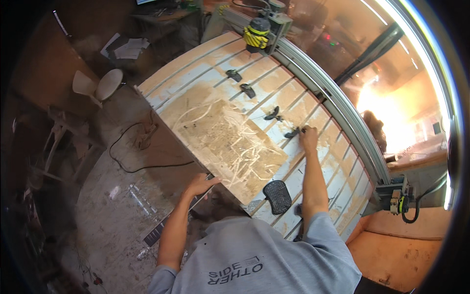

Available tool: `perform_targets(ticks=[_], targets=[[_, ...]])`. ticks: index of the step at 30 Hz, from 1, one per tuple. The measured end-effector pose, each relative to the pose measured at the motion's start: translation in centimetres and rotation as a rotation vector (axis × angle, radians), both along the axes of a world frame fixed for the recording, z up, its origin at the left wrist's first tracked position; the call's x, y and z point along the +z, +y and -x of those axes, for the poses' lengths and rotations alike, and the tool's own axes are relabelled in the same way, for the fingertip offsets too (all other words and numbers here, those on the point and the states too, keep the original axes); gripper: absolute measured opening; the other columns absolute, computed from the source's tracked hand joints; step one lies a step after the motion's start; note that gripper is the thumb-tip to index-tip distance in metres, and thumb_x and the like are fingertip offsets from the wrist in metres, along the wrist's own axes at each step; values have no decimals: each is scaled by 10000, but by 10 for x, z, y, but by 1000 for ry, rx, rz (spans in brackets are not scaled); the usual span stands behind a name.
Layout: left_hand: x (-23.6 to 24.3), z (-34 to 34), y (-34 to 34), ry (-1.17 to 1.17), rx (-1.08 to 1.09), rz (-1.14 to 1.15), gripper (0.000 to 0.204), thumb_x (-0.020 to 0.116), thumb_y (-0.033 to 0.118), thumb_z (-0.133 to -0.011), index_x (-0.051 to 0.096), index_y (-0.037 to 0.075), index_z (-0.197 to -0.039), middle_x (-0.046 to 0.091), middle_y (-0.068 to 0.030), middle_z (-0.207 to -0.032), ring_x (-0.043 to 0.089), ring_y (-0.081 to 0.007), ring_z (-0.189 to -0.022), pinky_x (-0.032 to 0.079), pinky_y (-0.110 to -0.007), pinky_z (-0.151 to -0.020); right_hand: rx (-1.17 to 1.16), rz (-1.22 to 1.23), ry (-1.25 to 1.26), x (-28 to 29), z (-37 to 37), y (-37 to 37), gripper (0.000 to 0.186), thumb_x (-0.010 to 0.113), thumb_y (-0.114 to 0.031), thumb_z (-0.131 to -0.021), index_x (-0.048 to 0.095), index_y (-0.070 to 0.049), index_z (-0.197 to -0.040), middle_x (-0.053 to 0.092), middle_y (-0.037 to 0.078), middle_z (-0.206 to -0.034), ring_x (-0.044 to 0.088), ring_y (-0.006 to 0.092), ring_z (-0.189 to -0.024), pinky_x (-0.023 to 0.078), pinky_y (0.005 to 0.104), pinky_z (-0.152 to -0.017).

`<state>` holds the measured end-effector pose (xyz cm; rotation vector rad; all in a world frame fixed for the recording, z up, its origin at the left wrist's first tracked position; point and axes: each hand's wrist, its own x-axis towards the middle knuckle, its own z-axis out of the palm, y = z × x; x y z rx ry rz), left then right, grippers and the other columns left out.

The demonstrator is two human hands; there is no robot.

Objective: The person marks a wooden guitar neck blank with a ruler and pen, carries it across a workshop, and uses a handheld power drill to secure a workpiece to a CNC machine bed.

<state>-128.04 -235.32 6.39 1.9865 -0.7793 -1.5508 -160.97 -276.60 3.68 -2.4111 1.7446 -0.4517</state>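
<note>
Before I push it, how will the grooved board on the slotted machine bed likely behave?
The grooved board is probably stiff: it lies flat with no obvious sag. Its broad, low shape makes rolling or tipping unlikely. Pale, dusty-looking residue across its face could make it slippery.

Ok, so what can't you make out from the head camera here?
All in the head view:
Right hand: how its fingertips meet the black fitting, too small to tell.
Left hand: its full grip, partly hidden by the hand itself.
Screen: mostly cut off by the upper edge.
Background behind the bright glare: washed out.
</note>
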Motion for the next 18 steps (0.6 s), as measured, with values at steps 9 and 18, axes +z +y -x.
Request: perform_targets(ticks=[9,18], targets=[[2,-6,9,84,-13,149,656,724,593,-876,693,-40,-1046,648,-125,-687,623,-211,-480,494,-369,-470,363,-95,-286,47,-79,148,524,773,-308,-886,650,-53,-1327,603,238,-1277,588,411,-1176,466,456,-1018],[-13,-4,11,24,-6,147,640,728,583,-879,689,-55,-899,633,-115,-612,630,-218,-456,503,-373,-470,375,-54,-87,48,-101,193,695,667,-469,-935,508,-82,-1490,585,250,-1265,555,412,-1162,421,510,-994]])
